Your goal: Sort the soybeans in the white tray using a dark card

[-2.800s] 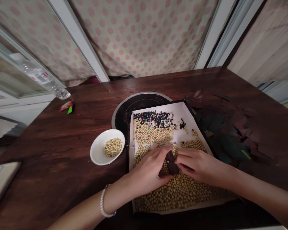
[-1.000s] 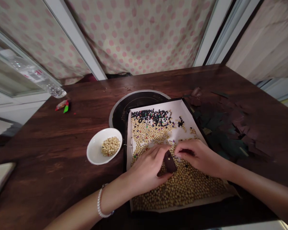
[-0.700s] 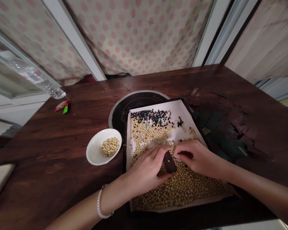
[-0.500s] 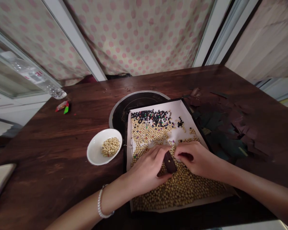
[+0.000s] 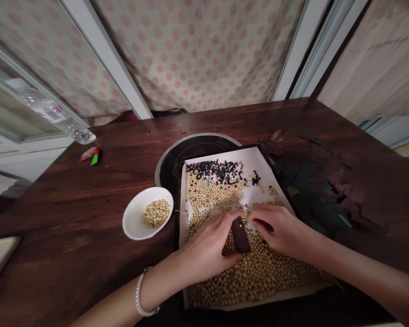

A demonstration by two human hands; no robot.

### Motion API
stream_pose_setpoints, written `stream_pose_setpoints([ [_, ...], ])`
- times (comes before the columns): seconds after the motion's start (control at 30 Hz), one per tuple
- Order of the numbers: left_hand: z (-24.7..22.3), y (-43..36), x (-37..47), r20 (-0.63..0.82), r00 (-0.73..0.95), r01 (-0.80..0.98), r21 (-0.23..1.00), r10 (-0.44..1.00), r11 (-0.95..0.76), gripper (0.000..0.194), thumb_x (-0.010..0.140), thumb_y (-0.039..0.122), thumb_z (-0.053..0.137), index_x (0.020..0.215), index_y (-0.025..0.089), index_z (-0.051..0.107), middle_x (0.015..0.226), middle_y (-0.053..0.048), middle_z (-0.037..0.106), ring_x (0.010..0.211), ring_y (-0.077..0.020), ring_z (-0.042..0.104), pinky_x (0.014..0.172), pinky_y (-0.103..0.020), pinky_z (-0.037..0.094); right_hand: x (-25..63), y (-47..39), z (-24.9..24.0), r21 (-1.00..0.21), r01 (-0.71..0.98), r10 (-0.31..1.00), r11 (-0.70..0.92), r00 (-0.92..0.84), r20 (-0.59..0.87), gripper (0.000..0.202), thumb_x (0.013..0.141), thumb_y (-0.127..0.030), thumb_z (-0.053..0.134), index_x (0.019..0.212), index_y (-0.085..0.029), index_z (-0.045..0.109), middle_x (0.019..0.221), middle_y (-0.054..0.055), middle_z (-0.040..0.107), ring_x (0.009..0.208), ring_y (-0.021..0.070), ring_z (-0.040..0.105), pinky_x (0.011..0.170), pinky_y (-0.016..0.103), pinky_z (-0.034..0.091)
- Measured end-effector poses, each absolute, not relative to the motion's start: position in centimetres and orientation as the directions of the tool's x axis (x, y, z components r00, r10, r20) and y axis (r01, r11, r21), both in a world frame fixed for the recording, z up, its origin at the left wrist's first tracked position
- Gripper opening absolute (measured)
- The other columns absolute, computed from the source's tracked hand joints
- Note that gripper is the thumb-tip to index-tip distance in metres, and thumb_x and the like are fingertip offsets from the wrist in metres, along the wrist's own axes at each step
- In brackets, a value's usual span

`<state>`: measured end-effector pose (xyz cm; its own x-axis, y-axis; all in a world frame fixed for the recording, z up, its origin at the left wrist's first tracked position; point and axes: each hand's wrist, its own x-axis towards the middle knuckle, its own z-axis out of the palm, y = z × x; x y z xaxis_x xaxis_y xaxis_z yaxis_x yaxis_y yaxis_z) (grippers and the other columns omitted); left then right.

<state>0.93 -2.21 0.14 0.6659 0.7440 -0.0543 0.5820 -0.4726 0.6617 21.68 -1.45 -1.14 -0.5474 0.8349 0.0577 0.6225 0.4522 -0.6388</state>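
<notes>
My left hand holds a small dark brown card between thumb and fingers, above the tray. My right hand is closed in a pinch at the card's upper right edge. At its fingertips a small pale bead shows against the card, with a thin dark line running toward the fingers; what exactly they grip is too small to tell. Below both hands lies the white-lined tray, holding many pale yellow beads and a band of black beads at its far end.
Left of the tray stands a white bowl with pale beads in it. A round dark plate sits behind the tray. Dark card pieces lie scattered on the right. A plastic bottle and a candy wrapper are at the far left.
The pale bead on the card now sits slightly higher, nearer the right fingertips, and a thin dark line shows beside it. Both hands stay in nearly the same place; the view has shifted slightly.
</notes>
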Motion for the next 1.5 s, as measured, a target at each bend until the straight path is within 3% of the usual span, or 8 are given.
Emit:
stream_pose_setpoints([
  [0.2, 0.81, -2.17, 0.88, -0.072, 0.725, 0.531, 0.691, 0.685, -0.49, 0.086, 0.065, 0.009, 0.064, 0.136, 0.028, 0.021, 0.139, -0.004, 0.04, 0.128, -0.0237, 0.037, 0.113, -0.047, 0.009, 21.66, -1.21, -1.32, -0.682, 0.589, 0.837, 0.433, -0.543, 0.062, 0.015, 0.082, -0.008, 0.042, 0.077, -0.017, 0.053, 0.074, 0.002, 0.058, 0.072, 0.0132, 0.053, 0.065, 0.026, 0.037],
  [0.3, 0.89, -2.23, 0.8, -0.093, 0.738, 0.534, 0.687, 0.669, -0.493, 0.085, 0.067, 0.009, 0.06, 0.137, 0.029, 0.018, 0.141, -0.006, 0.038, 0.129, -0.0235, 0.036, 0.113, -0.048, 0.004, 21.74, -1.31, -1.04, -0.676, 0.585, 0.822, 0.448, -0.567, 0.054, 0.014, 0.079, -0.007, 0.044, 0.071, -0.017, 0.051, 0.069, 0.0, 0.055, 0.066, 0.0112, 0.05, 0.061, 0.024, 0.035],
  [0.6, 0.98, -2.4, 0.82, -0.044, 0.754, 0.513, 0.664, 0.656, -0.544, 0.088, 0.065, 0.006, 0.057, 0.139, 0.027, 0.016, 0.14, -0.01, 0.038, 0.129, -0.0283, 0.036, 0.109, -0.056, 0.013, 21.77, -1.24, -0.78, -0.671, 0.592, 0.837, 0.446, -0.541, 0.08, 0.014, 0.075, -0.008, 0.046, 0.064, -0.017, 0.047, 0.062, -0.002, 0.046, 0.057, 0.0086, 0.041, 0.054, 0.023, 0.03],
  [0.73, 0.98, -2.4, 0.85, -0.009, 0.751, 0.5, 0.661, 0.66, -0.56, 0.088, 0.064, 0.006, 0.057, 0.139, 0.027, 0.017, 0.135, -0.009, 0.045, 0.126, -0.0288, 0.04, 0.108, -0.056, 0.016, 21.8, -1.19, -0.85, -0.705, 0.518, 0.76, 0.485, -0.649, 0.046, 0.013, 0.071, -0.006, 0.048, 0.064, -0.017, 0.047, 0.061, -0.003, 0.045, 0.055, 0.008, 0.039, 0.052, 0.021, 0.029],
  [0.9, 1.11, -2.32, 0.85, -0.011, 0.759, 0.491, 0.667, 0.651, -0.561, 0.089, 0.064, 0.007, 0.056, 0.14, 0.026, 0.013, 0.138, -0.01, 0.042, 0.126, -0.0278, 0.041, 0.109, -0.054, 0.017, 21.86, -1.04, -0.9, -0.648, 0.596, 0.819, 0.474, -0.568, 0.077, 0.012, 0.075, -0.007, 0.046, 0.067, -0.017, 0.049, 0.064, -0.002, 0.046, 0.059, 0.0093, 0.041, 0.055, 0.023, 0.03],
  [1.1, 0.99, -2.44, 0.77, -0.029, 0.764, 0.487, 0.681, 0.645, -0.546, 0.088, 0.064, 0.006, 0.055, 0.14, 0.025, 0.014, 0.135, -0.009, 0.045, 0.126, -0.0273, 0.04, 0.11, -0.053, 0.014, 22.16, -1.05, -0.71, -0.72, 0.484, 0.709, 0.497, -0.705, 0.016, 0.014, 0.07, -0.004, 0.048, 0.068, -0.017, 0.051, 0.064, -0.003, 0.046, 0.058, 0.0079, 0.04, 0.053, 0.021, 0.03],
  [1.3, 1.09, -2.39, 0.83, -0.026, 0.761, 0.488, 0.681, 0.648, -0.546, 0.089, 0.063, 0.006, 0.057, 0.139, 0.028, 0.016, 0.138, -0.009, 0.041, 0.127, -0.0279, 0.039, 0.11, -0.054, 0.016, 22.08, -1.08, -0.87, -0.626, 0.611, 0.818, 0.485, -0.569, 0.079, 0.012, 0.076, -0.007, 0.046, 0.069, -0.016, 0.051, 0.066, -0.001, 0.047, 0.06, 0.01, 0.042, 0.056, 0.024, 0.031],
  [1.5, 0.69, -2.27, 0.84, 0.01, 0.728, 0.51, 0.659, 0.685, -0.552, 0.085, 0.065, 0.013, 0.066, 0.137, 0.026, 0.023, 0.136, -0.01, 0.042, 0.126, -0.0313, 0.039, 0.106, -0.054, 0.025, 22.19, -1.28, -1.08, -0.677, 0.51, 0.712, 0.53, -0.702, 0.028, 0.014, 0.074, -0.005, 0.047, 0.069, -0.017, 0.051, 0.067, -0.001, 0.048, 0.06, 0.0092, 0.043, 0.054, 0.022, 0.031],
])
